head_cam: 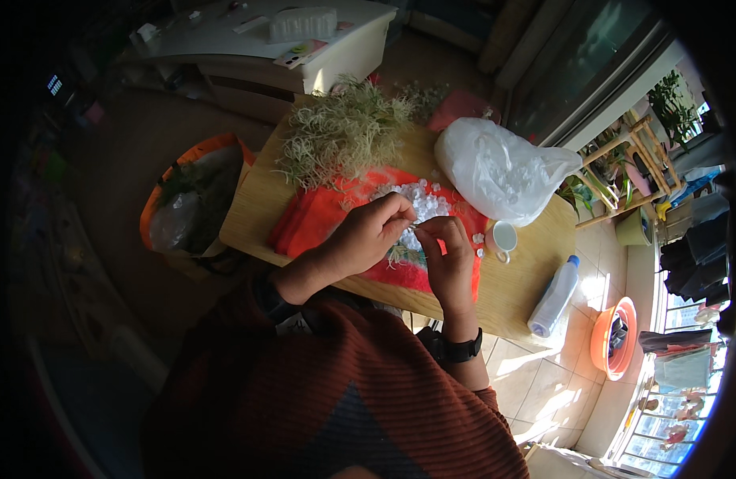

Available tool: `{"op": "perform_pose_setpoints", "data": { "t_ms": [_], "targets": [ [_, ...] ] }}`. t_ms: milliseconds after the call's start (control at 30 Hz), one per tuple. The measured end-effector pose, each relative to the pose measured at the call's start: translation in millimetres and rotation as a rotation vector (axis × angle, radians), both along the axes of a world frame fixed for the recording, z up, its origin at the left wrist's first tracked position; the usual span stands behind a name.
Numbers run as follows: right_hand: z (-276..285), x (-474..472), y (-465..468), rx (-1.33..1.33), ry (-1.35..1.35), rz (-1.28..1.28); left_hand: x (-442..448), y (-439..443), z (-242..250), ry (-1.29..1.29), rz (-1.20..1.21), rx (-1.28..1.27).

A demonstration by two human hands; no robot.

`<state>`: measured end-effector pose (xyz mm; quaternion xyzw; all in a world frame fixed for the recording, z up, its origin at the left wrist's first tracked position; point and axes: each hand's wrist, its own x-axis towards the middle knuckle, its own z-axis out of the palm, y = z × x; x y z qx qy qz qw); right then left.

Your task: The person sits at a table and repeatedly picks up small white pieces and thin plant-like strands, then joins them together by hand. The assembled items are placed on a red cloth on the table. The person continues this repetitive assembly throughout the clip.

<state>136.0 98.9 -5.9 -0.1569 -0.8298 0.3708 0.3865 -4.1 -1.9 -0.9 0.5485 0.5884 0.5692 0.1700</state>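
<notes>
My left hand [368,230] and my right hand [448,254] meet at the fingertips over an orange-red cloth [320,224]. Pinched between them is a small piece [412,227], too tiny and too covered by fingers to make out fully. Just below the fingers shows a pale green plant sprig [399,256]; whether it joins the pinched piece I cannot tell. Beyond my hands lies a heap of small white, translucent flower-shaped pieces [429,203]. Several strays, such as one white piece [478,238], rest near the cloth's right side.
A bundle of pale green artificial-looking sprigs [347,135] covers the wooden table's [254,218] far left. At right stand a filled white plastic bag [499,170], a mug [502,238] and a blue-capped bottle [553,296]. An orange-rimmed bag [146,218] is left of the table.
</notes>
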Motion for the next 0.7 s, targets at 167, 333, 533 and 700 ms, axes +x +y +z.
{"op": "perform_pose_setpoints", "data": {
  "t_ms": [167,333,533,700],
  "targets": [
    [0,6,3,-0.155,-0.017,0.023,-1,-1,4,0.209,-0.023,-0.03],
    [-7,5,2,-0.227,0.0,0.019,0,-1,4,0.299,-0.005,-0.034],
    [-20,5,3,-0.403,-0.006,0.027,0,-1,3,0.046,0.01,-0.019],
    [-24,3,-1,-0.411,0.018,0.092,5,1,2,-0.04,0.035,0.002]
  ]
}}
